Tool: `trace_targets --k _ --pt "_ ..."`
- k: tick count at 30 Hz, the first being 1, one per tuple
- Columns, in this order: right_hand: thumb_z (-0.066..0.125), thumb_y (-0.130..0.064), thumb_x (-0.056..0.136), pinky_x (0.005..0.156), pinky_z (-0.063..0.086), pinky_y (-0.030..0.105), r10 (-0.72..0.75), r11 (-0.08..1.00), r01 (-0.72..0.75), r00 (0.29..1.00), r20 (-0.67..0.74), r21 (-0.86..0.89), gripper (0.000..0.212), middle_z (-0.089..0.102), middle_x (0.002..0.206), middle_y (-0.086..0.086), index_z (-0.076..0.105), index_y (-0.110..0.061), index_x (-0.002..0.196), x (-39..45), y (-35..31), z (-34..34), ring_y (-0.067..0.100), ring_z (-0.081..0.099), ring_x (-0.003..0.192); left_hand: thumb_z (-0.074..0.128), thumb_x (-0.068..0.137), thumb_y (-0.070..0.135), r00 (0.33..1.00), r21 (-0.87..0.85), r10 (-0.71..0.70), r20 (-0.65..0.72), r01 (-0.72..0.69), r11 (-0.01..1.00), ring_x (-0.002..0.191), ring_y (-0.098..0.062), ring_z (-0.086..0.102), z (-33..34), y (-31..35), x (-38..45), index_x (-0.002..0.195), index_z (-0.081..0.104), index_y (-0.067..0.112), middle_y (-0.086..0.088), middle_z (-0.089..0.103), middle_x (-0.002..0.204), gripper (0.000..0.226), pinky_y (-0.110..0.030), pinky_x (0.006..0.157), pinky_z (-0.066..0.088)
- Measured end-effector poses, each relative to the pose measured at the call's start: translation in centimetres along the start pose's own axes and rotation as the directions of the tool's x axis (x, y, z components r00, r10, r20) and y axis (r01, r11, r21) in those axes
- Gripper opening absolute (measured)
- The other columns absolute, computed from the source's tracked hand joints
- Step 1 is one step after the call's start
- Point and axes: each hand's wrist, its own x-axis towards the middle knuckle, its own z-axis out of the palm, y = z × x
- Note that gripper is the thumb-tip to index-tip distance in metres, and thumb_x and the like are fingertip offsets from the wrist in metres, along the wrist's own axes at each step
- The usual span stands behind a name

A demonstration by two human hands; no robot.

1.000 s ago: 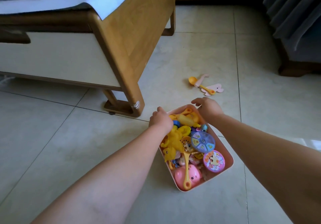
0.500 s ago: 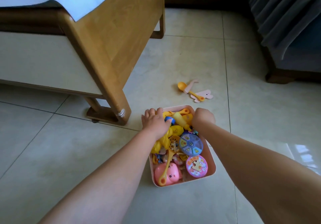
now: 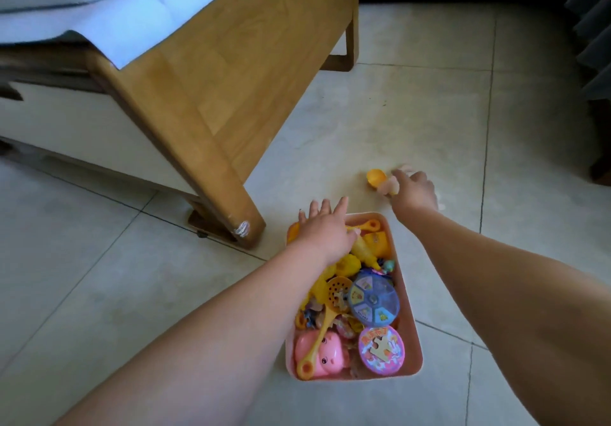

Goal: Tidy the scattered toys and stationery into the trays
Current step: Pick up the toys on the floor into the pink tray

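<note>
A pink tray (image 3: 415, 336) sits on the tiled floor, packed with toys: a pink pig (image 3: 325, 356), a blue round box (image 3: 373, 300), a pink round puzzle box (image 3: 382, 349) and several yellow pieces. My left hand (image 3: 325, 230) lies flat on the toys at the tray's far end, fingers apart. My right hand (image 3: 413, 192) is stretched past the tray, down on a pink toy (image 3: 388, 189) that lies beside a yellow spoon (image 3: 375, 177) on the floor. Its fingers curl over the pink toy, but blur hides whether they grip it.
A wooden bed frame (image 3: 231, 94) with a white sheet stands at the left, its leg (image 3: 244, 223) close to the tray's far left corner. Dark curtains (image 3: 595, 28) and dark furniture (image 3: 601, 167) line the right edge. Bare tiles surround the tray.
My right hand has left the tray's far rim and reached forward onto the toys on the floor. My left hand has opened flat on the tray's far end. The view has moved closer.
</note>
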Motion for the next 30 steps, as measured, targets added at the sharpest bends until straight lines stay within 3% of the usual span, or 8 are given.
trace_targets --k 3,6,14,18,20,22,25,30 --pt "0.043 -0.007 0.090 0.105 0.036 0.043 -0.142 0.978 0.156 0.984 0.104 -0.142 0.062 0.026 0.149 0.013 0.032 -0.035 0.144 1.9 -1.0 0.9 0.038 0.037 0.127 0.040 0.098 0.046 1.000 -0.040 0.004 -0.003 -0.004 0.999 0.148 -0.031 0.000 -0.5 1.6 -0.2 0.154 0.001 0.026 -0.011 0.007 0.161 0.071 -0.050 0.120 0.002" --pt "0.043 -0.008 0.090 0.097 0.039 0.042 -0.115 0.962 0.151 0.979 0.166 -0.227 0.050 0.026 0.144 0.017 0.040 -0.024 0.136 2.6 -0.7 2.0 0.040 0.044 0.117 0.041 0.098 0.045 1.000 -0.060 -0.002 0.007 0.002 0.998 0.148 -0.032 0.000 -0.5 2.4 -1.2 0.154 0.001 0.024 -0.012 0.007 0.161 0.072 -0.050 0.120 0.004" --pt "0.039 0.010 0.088 0.084 0.047 0.044 -0.145 0.980 0.147 0.989 0.024 -0.137 0.037 0.029 0.136 0.026 0.049 0.002 0.123 0.6 1.9 2.3 0.043 0.052 0.103 0.045 0.096 0.044 0.995 -0.005 -0.095 0.043 0.096 0.995 0.148 -0.034 0.004 -0.8 1.4 -4.8 0.154 0.001 0.023 -0.014 0.010 0.160 0.076 -0.046 0.119 0.011" --pt "0.041 0.005 0.090 0.082 0.044 0.043 -0.095 0.995 0.095 0.995 0.034 0.005 0.036 0.042 0.126 0.025 0.042 0.000 0.126 -0.6 2.7 1.0 0.043 0.053 0.105 0.047 0.096 0.039 0.992 -0.043 -0.124 0.031 0.125 0.991 0.147 -0.034 0.006 -1.7 1.9 -4.5 0.154 0.004 0.019 -0.014 0.014 0.159 0.075 -0.042 0.119 0.013" --pt "0.043 0.001 0.088 0.073 0.040 0.038 0.009 0.972 -0.010 1.000 0.004 0.233 0.032 0.051 0.097 0.011 0.040 -0.002 0.121 -1.2 3.0 0.0 0.039 0.056 0.096 0.049 0.096 0.036 0.991 -0.064 -0.127 0.028 0.129 0.990 0.146 -0.034 0.010 -2.2 2.6 -4.0 0.154 0.007 0.015 -0.016 0.019 0.156 0.074 -0.040 0.119 0.016" --pt "0.044 0.005 0.086 0.072 0.031 0.032 0.051 0.951 -0.043 0.999 -0.017 0.305 0.033 0.047 0.091 0.000 0.046 -0.006 0.117 -2.2 3.1 -1.2 0.030 0.049 0.083 0.048 0.097 0.033 0.994 -0.069 -0.108 0.032 0.109 0.992 0.144 -0.033 0.017 -3.0 3.6 -3.7 0.152 0.015 0.009 -0.017 0.025 0.154 0.068 -0.036 0.116 0.018" --pt "0.046 0.008 0.085 0.071 0.019 0.020 -0.057 0.951 0.085 0.993 -0.103 0.296 0.035 0.043 0.118 0.007 0.058 -0.012 0.111 -4.7 2.7 -3.3 0.026 0.045 0.083 0.048 0.098 0.034 0.992 -0.201 -0.126 -0.026 0.118 0.973 0.136 -0.030 0.037 -4.1 5.3 -2.8 0.143 0.037 0.005 -0.017 0.041 0.147 0.054 -0.031 0.107 0.031" --pt "0.056 0.007 0.077 0.068 0.040 0.024 -0.206 0.899 0.289 0.942 -0.265 0.330 0.030 0.046 0.110 0.015 0.068 -0.005 0.102 -7.8 2.2 -3.9 0.032 0.058 0.082 0.044 0.097 0.044 0.979 -0.562 -0.206 -0.005 0.168 0.810 0.114 -0.033 0.056 -4.2 7.8 0.0 0.115 0.062 0.003 -0.019 0.060 0.124 0.048 -0.037 0.096 0.044"
